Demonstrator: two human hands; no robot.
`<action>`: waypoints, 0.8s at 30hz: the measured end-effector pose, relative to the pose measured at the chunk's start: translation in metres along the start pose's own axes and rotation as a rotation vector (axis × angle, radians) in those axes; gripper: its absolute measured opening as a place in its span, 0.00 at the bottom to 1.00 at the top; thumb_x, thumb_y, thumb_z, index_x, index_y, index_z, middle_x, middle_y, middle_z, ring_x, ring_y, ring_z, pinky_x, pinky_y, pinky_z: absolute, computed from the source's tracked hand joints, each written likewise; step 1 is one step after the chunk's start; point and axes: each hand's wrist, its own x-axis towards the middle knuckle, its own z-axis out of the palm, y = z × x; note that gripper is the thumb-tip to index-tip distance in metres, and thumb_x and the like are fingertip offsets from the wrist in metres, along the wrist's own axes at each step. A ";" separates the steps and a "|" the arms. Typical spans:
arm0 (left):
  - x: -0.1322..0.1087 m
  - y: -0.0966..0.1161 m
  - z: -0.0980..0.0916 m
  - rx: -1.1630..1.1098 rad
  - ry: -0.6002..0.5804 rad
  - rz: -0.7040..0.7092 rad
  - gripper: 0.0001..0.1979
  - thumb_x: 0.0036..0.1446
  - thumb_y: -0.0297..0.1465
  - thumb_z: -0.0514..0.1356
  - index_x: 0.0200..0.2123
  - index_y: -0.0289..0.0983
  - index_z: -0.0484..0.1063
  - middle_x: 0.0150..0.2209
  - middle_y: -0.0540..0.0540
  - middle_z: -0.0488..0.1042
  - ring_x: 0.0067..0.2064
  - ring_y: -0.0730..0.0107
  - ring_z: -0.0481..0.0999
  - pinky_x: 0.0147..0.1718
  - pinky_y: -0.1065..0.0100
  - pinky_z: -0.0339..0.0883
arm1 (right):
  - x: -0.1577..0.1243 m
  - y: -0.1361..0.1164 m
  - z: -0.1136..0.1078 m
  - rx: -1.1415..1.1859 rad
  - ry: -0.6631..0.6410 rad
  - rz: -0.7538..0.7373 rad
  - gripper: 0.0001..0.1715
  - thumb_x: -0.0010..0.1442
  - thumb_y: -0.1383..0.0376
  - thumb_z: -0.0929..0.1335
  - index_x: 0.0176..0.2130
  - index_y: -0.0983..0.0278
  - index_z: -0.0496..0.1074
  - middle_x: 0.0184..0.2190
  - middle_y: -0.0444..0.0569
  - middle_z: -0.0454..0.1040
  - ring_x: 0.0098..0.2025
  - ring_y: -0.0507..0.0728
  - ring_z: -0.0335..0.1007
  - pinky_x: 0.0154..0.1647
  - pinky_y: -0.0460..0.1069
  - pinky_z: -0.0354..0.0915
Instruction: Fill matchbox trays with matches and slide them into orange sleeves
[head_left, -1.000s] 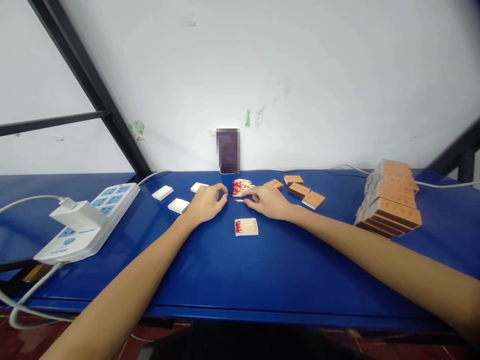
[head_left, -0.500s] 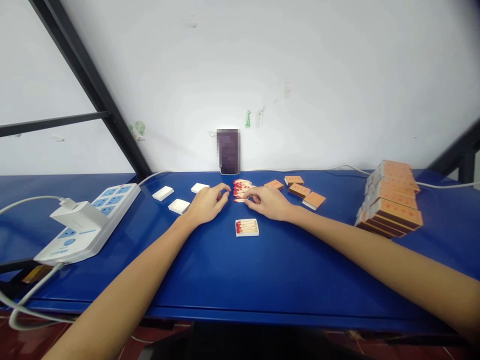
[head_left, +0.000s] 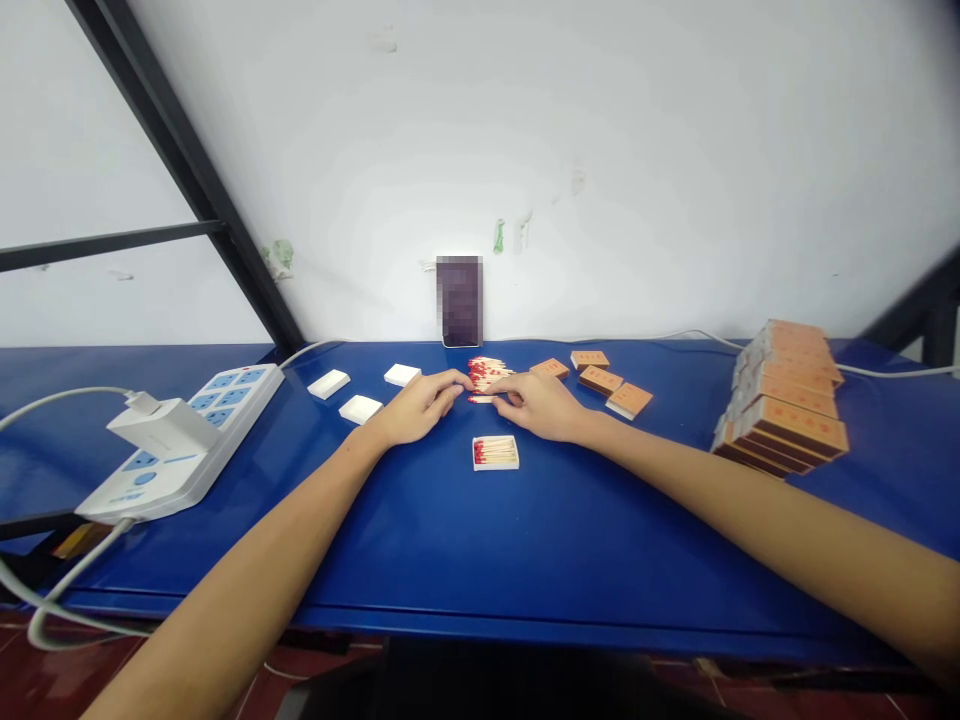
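Red-tipped matches [head_left: 486, 368] lie in a loose pile at the middle of the blue table. From the left, my left hand [head_left: 424, 408] reaches to the match heads, its index fingertip touching them, thumb a little apart. On the other side, my right hand [head_left: 541, 404] has its thumb and index finger closed around the stick ends of a few matches at the near edge; its fingers partly hide them. Nearer to me sits a white matchbox tray [head_left: 496, 466] with matches lying in it, heads to the left.
White matchbox trays [head_left: 328, 384] are at left, and several orange matchbox sleeves [head_left: 628, 401] at right. A stack of matchboxes [head_left: 787, 415] stands far right. A power strip [head_left: 202, 470] with a plugged-in charger is at left. A phone [head_left: 461, 305] leans on the wall.
My left hand has moved slightly right, so its index finger now meets the match heads. My right hand stays at the stick ends. The camera view has shifted a little.
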 end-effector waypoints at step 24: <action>0.003 0.005 0.002 0.281 -0.021 0.002 0.17 0.65 0.30 0.53 0.52 0.38 0.76 0.22 0.52 0.71 0.22 0.74 0.66 0.28 0.70 0.56 | -0.001 -0.002 0.000 -0.038 0.023 -0.012 0.15 0.62 0.68 0.64 0.42 0.64 0.80 0.25 0.45 0.75 0.26 0.52 0.65 0.31 0.47 0.53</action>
